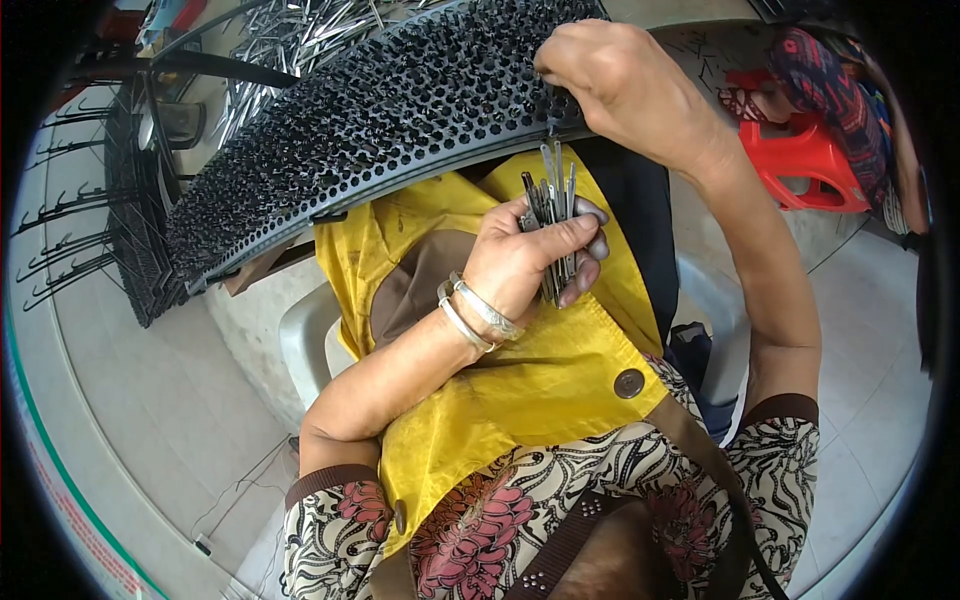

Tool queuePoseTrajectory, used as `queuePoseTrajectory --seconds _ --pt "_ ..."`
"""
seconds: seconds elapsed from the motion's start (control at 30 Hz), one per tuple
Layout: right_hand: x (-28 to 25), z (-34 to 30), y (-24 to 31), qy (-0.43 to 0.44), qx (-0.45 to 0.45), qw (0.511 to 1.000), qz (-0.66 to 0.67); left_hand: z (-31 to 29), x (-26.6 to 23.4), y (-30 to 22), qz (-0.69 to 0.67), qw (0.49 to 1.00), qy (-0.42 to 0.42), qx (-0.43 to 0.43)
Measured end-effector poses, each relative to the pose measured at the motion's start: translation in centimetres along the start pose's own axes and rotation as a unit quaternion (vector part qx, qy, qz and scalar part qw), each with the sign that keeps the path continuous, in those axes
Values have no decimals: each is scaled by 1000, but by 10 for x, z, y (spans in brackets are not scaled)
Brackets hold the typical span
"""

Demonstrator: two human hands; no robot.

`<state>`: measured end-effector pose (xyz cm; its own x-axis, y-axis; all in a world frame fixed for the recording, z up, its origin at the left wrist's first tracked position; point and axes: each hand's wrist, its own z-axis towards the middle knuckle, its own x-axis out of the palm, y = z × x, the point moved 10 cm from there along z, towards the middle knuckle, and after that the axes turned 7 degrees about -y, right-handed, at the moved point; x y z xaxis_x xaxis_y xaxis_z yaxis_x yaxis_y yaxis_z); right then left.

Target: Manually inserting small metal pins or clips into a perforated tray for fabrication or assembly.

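Note:
My left hand (515,250) is closed around a bundle of thin, flat metal strips (553,190), held above my lap with the thumb pressed across them. Their upper ends fan out toward the black rack (350,120). That rack is wide and slanted, covered in rows of small round toothed sockets. At its right end, my right hand (615,75) is closed in a pinch over the sockets. Whatever lies between those fingertips is hidden by the hand. A yellow apron (500,400) covers my lap beneath the left hand.
Loose metal strips (310,35) are heaped behind the rack. Black hooks (75,215) stick out at the far left. A glass jar (182,122) stands near them. At the right are a red plastic stool (805,160) and another person's patterned clothing (820,75). Grey chair arms (303,335) flank me.

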<state>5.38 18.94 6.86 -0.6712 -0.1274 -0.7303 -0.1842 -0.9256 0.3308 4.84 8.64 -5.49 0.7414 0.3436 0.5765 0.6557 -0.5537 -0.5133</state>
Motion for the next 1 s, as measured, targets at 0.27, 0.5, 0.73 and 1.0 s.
queuePoseTrajectory --seconds 0.27,0.5,0.73,1.0 --pt "16 -3 5 50 -9 997 -66 -2 0 3 23 1000 2 -21" --pt "6 -11 -12 -31 84 995 -36 -3 2 -1 45 998 22 -22" --pt "17 -15 -21 26 121 991 -43 -2 -2 2 34 999 4 -36" --pt "20 -42 -9 76 344 880 319 -8 6 0 66 995 53 -46"
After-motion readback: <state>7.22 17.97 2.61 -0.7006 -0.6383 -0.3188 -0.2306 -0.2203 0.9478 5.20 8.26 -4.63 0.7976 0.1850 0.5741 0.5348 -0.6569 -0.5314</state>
